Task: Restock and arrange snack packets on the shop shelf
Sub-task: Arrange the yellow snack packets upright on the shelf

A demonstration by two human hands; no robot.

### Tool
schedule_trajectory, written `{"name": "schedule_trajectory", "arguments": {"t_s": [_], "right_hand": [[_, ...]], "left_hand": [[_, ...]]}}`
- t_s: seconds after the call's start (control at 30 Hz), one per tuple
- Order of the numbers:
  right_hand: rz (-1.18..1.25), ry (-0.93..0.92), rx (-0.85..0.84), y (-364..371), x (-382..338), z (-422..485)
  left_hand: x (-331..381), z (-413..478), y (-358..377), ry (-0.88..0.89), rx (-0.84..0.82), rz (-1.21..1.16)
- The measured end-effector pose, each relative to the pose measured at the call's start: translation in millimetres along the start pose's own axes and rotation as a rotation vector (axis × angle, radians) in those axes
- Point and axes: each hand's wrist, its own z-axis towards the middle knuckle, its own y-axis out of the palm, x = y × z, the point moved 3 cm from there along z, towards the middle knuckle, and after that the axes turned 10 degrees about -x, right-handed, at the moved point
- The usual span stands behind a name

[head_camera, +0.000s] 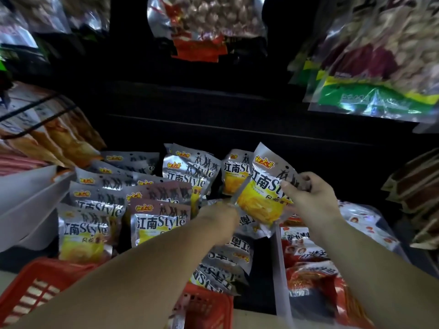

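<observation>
Over the shelf (pixel 259 298), a silver-and-yellow snack packet (pixel 261 193) is held upright, fingers of the right hand (pixel 308 200) pinching its upper edge and the left hand (pixel 219 218) curled on its lower corner, likely to square it, label forward, beside the row of matching packets (pixel 190 174).

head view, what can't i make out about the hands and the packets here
Left hand: head view, motion blur hides its grip.
Silver packet in the right hand: head view, small print too blurred to read.
Red basket: head view, cut by the bottom edge, forearms cover part.
</observation>
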Motion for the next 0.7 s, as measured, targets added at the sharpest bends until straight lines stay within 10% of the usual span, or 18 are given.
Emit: {"name": "schedule_trajectory", "arguments": {"t_s": [0.33,0.7], "right_hand": [[-0.026,-0.044,-0.052,27.9,-24.6,1.4],[-0.210,0.121,-0.286,95.4,-14.3,-0.7]], "left_hand": [[-69.9,-90.3,-29.6,0.143,0.654,-0.852],[-102.9,-164.3,-35.1,0.184,0.695,-0.986]]}}
